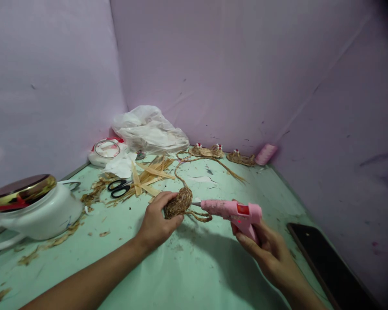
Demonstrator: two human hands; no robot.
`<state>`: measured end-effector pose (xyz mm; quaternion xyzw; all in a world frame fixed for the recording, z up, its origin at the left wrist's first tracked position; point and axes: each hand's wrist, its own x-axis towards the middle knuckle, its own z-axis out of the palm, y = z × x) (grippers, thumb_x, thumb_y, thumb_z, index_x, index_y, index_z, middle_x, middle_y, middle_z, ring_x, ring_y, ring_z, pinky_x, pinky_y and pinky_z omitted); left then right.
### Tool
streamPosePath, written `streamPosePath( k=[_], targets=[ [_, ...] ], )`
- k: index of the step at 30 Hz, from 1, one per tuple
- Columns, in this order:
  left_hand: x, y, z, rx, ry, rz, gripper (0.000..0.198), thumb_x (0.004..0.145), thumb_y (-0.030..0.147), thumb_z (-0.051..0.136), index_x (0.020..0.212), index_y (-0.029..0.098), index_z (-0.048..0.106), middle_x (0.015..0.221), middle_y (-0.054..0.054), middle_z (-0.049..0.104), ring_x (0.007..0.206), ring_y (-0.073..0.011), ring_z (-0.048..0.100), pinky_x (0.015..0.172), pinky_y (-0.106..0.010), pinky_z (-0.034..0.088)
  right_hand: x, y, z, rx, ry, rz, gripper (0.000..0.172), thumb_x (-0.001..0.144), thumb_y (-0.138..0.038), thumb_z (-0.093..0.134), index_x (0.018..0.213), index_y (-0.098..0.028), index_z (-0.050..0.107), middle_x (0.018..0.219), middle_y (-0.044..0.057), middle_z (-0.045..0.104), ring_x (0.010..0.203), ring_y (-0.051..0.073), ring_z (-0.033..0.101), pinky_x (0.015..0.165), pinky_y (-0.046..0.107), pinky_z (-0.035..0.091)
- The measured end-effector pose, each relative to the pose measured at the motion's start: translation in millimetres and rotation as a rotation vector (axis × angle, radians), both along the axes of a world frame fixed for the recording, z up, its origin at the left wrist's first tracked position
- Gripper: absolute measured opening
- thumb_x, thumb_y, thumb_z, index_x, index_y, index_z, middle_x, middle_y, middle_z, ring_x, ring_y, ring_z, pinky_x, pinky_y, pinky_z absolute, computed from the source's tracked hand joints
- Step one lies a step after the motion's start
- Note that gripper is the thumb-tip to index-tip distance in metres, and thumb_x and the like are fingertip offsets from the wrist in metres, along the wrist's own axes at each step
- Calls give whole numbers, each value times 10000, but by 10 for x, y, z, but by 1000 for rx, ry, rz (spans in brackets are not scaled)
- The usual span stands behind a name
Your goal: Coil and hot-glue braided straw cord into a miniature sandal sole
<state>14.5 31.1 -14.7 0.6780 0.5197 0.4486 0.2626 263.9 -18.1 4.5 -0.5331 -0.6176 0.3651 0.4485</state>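
Observation:
Between the thumb and fingers of my left hand (pixel 158 221) is a coil of brown braided cord (pixel 178 204), held up above the green tabletop. A loose length of the braid (pixel 200 217) loops out to its right, and another runs up and away behind it. My right hand (pixel 265 249) is wrapped round the handle of a pink hot glue gun (pixel 229 209). Its metal nozzle points left, at or very near the right edge of the coil; I cannot tell whether they touch.
Black-handled scissors (pixel 119 188) lie by dry straw strips (pixel 151 174). A white enamel pot (pixel 42 215) stands left, a phone (pixel 323 262) lies right. Along the back are a plastic bag (pixel 150 129), finished-looking braided pieces (pixel 207 152) and a pink thread spool (pixel 265 154).

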Motion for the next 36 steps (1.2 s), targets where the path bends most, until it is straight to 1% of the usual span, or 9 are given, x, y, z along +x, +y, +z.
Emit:
streamPosePath(
  k=[6, 10, 15, 17, 20, 22, 28, 32, 36],
  targets=[
    [8, -5, 19, 8, 1, -20, 434, 633, 273, 616, 1033, 106, 624, 1084, -137, 620, 1035, -279, 571, 941, -434, 445, -5, 7, -5, 0, 20, -6, 160, 748, -369, 631, 762, -210, 633, 660, 20, 579, 598, 170, 516, 544, 272, 428],
    [0, -3, -2, 3, 3, -11, 448, 631, 278, 618, 1048, 112, 620, 1114, -139, 615, 1075, -288, 553, 979, -449, 418, 0, 19, -21, 4, 33, -22, 171, 739, -373, 636, 761, -204, 628, 653, 14, 552, 592, 167, 495, 537, 273, 416],
    [1, -5, -5, -26, 9, -3, 457, 617, 280, 612, 1042, 109, 621, 1124, -140, 611, 1092, -288, 544, 993, -452, 407, -15, 45, -2, 5, 27, -3, 168, 744, -349, 618, 785, -186, 617, 652, 6, 526, 590, 155, 472, 536, 261, 396],
    [7, -8, -4, -49, 4, 8, 496, 613, 280, 611, 1077, 103, 604, 1141, -142, 606, 1094, -283, 548, 998, -445, 406, -23, 50, 12, 9, 37, -4, 175, 741, -347, 614, 786, -178, 610, 655, 6, 519, 592, 151, 466, 539, 257, 392],
    [15, -14, -13, -108, -33, 29, 617, 613, 281, 616, 1196, 100, 528, 1143, -137, 606, 1063, -270, 572, 967, -436, 438, -31, 49, 32, 6, 50, -7, 176, 737, -344, 611, 775, -173, 598, 646, 0, 502, 581, 142, 446, 531, 251, 381],
    [15, -17, -22, -129, -47, 37, 656, 611, 283, 616, 1229, 98, 500, 1135, -135, 609, 1055, -269, 577, 958, -438, 445, -34, 44, 39, 10, 55, -9, 170, 734, -340, 612, 765, -174, 592, 639, -6, 485, 573, 136, 431, 524, 247, 371],
    [5, -7, -34, -50, 11, 6, 545, 623, 263, 606, 1141, 98, 574, 1190, -141, 586, 1123, -274, 537, 1012, -444, 397, -14, 30, 2, 0, 46, -22, 148, 736, -319, 610, 754, -174, 588, 640, -11, 463, 578, 136, 417, 522, 248, 348],
    [3, 1, -33, -25, 27, -3, 518, 614, 259, 614, 1103, 87, 607, 1173, -150, 597, 1135, -284, 530, 1017, -444, 394, 0, 41, -41, 32, 62, -31, 136, 738, -313, 613, 750, -179, 597, 626, -18, 446, 562, 129, 396, 508, 244, 331],
    [5, -6, -19, -25, 16, -9, 515, 620, 273, 613, 1098, 81, 613, 1166, -155, 598, 1125, -282, 535, 1010, -446, 400, -7, 50, -12, 29, 79, -25, 119, 733, -293, 617, 775, -182, 606, 619, -21, 458, 550, 128, 405, 502, 243, 339]
  ],
)
